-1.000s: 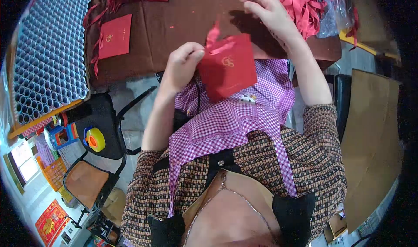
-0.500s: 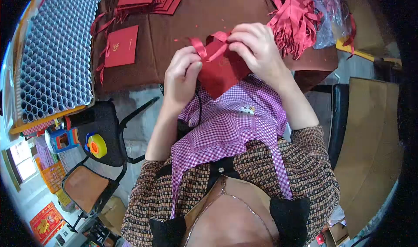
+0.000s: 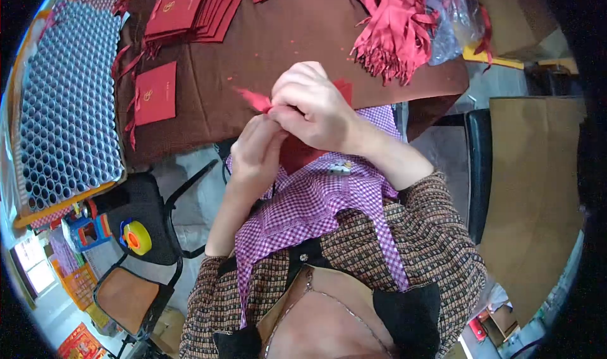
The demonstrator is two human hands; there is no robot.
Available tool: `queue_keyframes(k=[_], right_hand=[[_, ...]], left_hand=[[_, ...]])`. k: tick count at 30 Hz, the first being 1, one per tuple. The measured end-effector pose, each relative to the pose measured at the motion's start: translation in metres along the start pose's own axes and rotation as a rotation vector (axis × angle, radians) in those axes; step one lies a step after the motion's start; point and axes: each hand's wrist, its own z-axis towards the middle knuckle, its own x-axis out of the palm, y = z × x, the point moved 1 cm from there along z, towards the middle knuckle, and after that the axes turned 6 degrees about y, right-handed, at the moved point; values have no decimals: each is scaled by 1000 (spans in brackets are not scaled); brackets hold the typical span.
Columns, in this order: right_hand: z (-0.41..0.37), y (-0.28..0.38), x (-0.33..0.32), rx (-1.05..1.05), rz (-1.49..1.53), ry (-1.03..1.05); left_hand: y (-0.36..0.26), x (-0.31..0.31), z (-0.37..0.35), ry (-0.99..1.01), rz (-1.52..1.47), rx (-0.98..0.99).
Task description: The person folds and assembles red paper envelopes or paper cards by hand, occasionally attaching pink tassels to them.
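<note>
Both hands meet at the table's near edge, over a red card pouch (image 3: 300, 154) that they largely cover. My left hand (image 3: 258, 145) pinches a red ribbon (image 3: 254, 99) at its fingertips. Right beside it, my right hand (image 3: 311, 109) is closed on the same ribbon, its fingers curled. A loose ribbon end sticks out to the upper left of the fingers. The pouch's lower part rests near the purple checked apron (image 3: 303, 194), and a corner shows behind my right hand.
On the brown tablecloth (image 3: 221, 68) lie a single red pouch (image 3: 155, 93), stacked red pouches (image 3: 180, 8) and a ribbon bundle (image 3: 395, 33) beside clear plastic (image 3: 452, 17). A tray of tubes (image 3: 69, 106) stands left. Below are a black chair (image 3: 142, 213) and tape roll (image 3: 137, 237).
My right hand has moved left and down to meet my left hand, and the ribbon loops are now gathered between them. The whole view has shifted, with the table items lower and further left.
</note>
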Motion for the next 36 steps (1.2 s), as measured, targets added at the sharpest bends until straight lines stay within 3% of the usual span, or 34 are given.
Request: queue_keyframes(k=[6,10,12,14,16,18,20,22,24,26,28,30,32,33,36], right_hand=[[1,6,4,-105,79,-125],[-1,8,-2,-185,28,-82],[-2,5,-16,-247,-102,-67],[-4,3,-45,-140,-321,-100],[-13,2,-67,-155,-357,-66],[-19,7,-68,-119,-282,151],[-33,11,-55,-36,-289,365],[-45,11,-39,30,-329,414],[-49,11,-30,32,-375,412],[-51,6,-25,48,-437,403],[-52,-1,-21,110,-208,168],[-55,-10,-13,145,-138,91],[-58,-17,-5,543,577,-27],[-57,-15,-2,592,745,-89],[-53,-25,5,626,854,-142]], left_hand=[[0,-4,-6,14,34,-50],[6,1,-12,-70,121,36],[5,0,-11,-120,189,100],[3,-4,-5,-222,84,-76],[18,-8,0,-290,61,-17],[23,-14,3,-245,-157,-306],[26,-14,10,-317,-271,-328],[7,-15,23,-443,-943,-584],[19,-22,17,-349,-933,-589],[18,-19,20,-333,-1036,-455],[19,-17,21,-354,-1031,-428],[25,-22,21,-288,-899,-272],[31,-22,24,-307,-893,-361],[34,-21,23,-286,-764,-332],[42,-21,23,-231,-538,-416]])
